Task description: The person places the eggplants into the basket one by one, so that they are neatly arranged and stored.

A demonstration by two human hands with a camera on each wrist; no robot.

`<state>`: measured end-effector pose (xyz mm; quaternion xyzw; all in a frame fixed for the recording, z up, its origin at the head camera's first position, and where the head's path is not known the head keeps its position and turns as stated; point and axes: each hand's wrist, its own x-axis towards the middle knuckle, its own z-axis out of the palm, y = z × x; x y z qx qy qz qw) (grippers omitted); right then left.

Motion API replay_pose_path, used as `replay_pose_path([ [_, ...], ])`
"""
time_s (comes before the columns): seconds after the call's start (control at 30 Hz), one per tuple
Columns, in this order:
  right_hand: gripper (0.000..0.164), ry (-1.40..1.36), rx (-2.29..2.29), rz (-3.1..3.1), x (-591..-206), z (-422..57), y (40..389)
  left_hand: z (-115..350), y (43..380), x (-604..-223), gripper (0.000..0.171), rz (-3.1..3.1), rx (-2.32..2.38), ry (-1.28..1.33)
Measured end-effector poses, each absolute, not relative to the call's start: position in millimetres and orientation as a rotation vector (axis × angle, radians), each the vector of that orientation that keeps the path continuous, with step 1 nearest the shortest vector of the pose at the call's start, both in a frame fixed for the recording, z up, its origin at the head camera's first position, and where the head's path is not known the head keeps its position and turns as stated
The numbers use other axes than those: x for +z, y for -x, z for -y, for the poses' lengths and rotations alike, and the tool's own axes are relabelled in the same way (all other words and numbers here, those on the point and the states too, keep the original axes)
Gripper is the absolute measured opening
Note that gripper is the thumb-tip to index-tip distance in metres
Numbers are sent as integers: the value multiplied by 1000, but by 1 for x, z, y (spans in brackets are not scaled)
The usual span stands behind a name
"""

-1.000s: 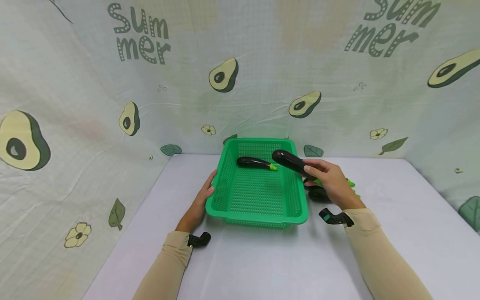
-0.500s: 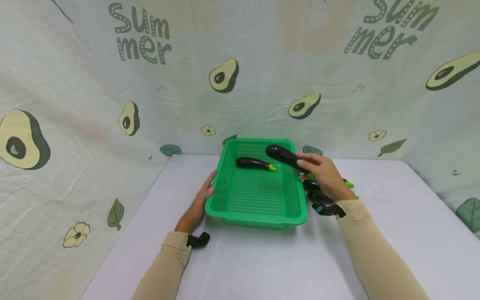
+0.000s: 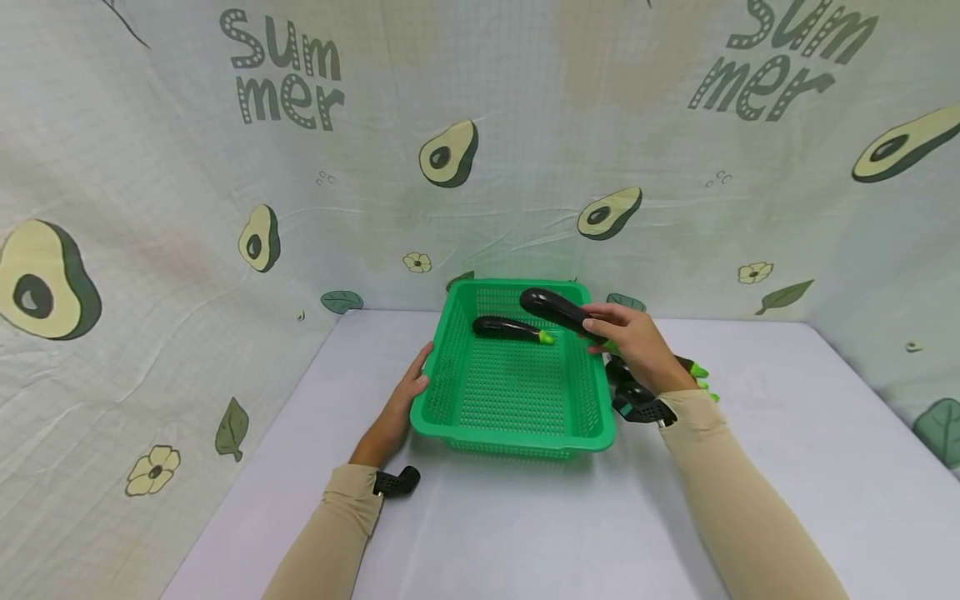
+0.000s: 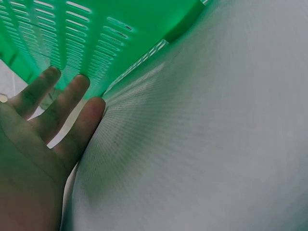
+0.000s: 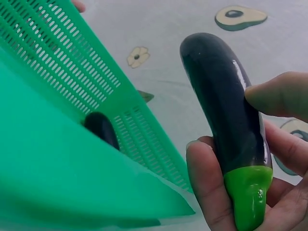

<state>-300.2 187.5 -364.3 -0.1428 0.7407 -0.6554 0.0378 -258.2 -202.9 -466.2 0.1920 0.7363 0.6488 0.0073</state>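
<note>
My right hand [image 3: 637,350] holds a dark, glossy eggplant [image 3: 553,307] with a green stem end, tilted over the right rim of a green perforated basket [image 3: 517,436]. In the right wrist view, the thumb and fingers pinch this eggplant [image 5: 221,101] near its green cap. A second eggplant [image 3: 504,327] lies inside the basket towards the back, its green stem pointing right. At the basket's left side is my left hand [image 3: 393,412]. The left wrist view has its extended fingers [image 4: 67,103] touching the outer wall of the basket [image 4: 96,29].
Several more eggplants [image 3: 684,364] lie on the table right of the basket, partly hidden by my right hand and wrist. The table [image 3: 495,525] has a white cover. Behind it hangs a cloth [image 3: 517,225] printed with avocados and leaves.
My right hand has carried the eggplant leftward, further over the basket. My left hand and the basket stay where they were.
</note>
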Motion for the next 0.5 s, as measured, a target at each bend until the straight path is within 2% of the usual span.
replay_pose_path([
  [0.5,52,448,-1999,-2253,-361,-176,311,204,259,-467,64,-2309,2024,-598],
])
